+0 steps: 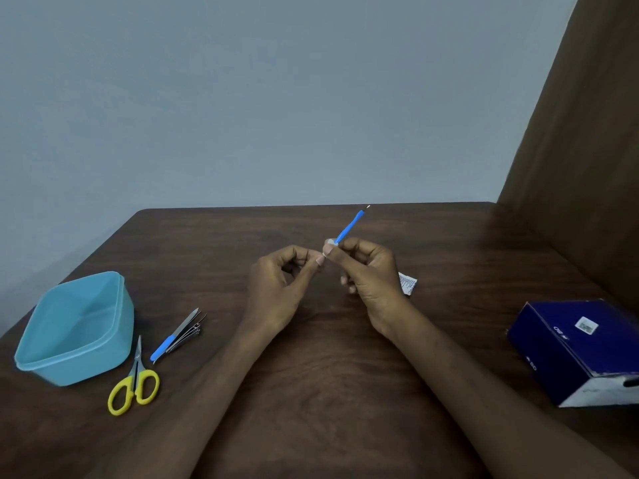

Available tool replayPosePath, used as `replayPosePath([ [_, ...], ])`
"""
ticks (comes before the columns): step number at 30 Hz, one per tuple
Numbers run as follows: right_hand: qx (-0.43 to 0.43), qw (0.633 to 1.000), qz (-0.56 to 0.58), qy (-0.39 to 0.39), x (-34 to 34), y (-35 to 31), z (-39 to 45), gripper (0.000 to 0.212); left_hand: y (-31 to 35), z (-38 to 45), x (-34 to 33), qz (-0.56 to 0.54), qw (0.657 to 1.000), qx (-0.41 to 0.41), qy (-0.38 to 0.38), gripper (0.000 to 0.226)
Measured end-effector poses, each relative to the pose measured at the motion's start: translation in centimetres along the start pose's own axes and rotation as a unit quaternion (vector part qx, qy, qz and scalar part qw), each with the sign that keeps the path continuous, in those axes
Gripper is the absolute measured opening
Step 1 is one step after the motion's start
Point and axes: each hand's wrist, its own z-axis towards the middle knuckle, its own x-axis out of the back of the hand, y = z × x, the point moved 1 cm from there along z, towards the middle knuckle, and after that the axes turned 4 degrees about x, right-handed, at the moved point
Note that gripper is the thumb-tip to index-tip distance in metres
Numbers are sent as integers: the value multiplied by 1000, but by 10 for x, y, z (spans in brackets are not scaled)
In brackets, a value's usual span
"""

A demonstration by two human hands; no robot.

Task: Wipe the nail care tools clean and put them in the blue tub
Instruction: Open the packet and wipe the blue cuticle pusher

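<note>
The right hand grips a blue-handled tool tilted above the table, with what appears to be a small white wipe at its lower end. The left hand, fingers curled, pinches beside it, contents unclear. The blue tub sits far left, with yellow scissors just beside it.

**Materials on my desk view**

I see a dark wood-grain table with a dull sheen. Left of my hands, the blue tub looks like smooth, faintly translucent plastic. Just right of the tub lie scissors — bright metal blades, glossy yellow plastic handles — and slim metal tools, one with a blue plastic grip. Far right of the tub, a navy box looks like matt cardboard — white paper label on top.
</note>
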Motion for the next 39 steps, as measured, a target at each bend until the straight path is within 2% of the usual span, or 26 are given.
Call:
replayPosePath([
  [4, 48, 998, 18, 45, 0, -7, 1, 8, -2, 1, -1, 3, 1000, 30, -8, 9],
  [6, 94, 993, -37, 68, 5, -4, 6, 9, -2, 2, -1, 5, 999, 34, 10, 12],
  [8, 153, 967, -196, 60, 9, 2, 7, 14, 0, 2, 1, -14, 998, 37, 40, 12],
  [10, 187, 933, -307, 31, 6, 5, 3, 14, 3, 2, 3, -22, 998, 19, 60, 14],
  [13, 231, 893, -387, 7, 3, 3, -2, 11, 7, 2, 4, -18, 997, -20, 72, 17],
  [15, 270, 860, -434, 0, 1, 5, -4, 7, 9, 2, 3, -13, 996, -29, 88, 9],
  [17, 289, 853, -434, -15, 2, 6, -3, 4, 9, 3, 4, -13, 995, -22, 100, 3],
  [23, 275, 884, -377, -16, 6, 2, -2, 6, -3, 12, 8, -165, 972, 67, 151, 8],
  [30, 223, 925, -306, 5, 9, 5, 2, 4, -3, 12, 6, -202, 970, 95, 96, 14],
  [35, 169, 956, -241, 3, 10, 9, 9, 3, -1, 11, 7, -228, 962, 118, 92, 11],
  [39, 144, 965, -218, 4, 11, 10, 11, 4, 1, 11, 7, -228, 962, 114, 100, 10],
])
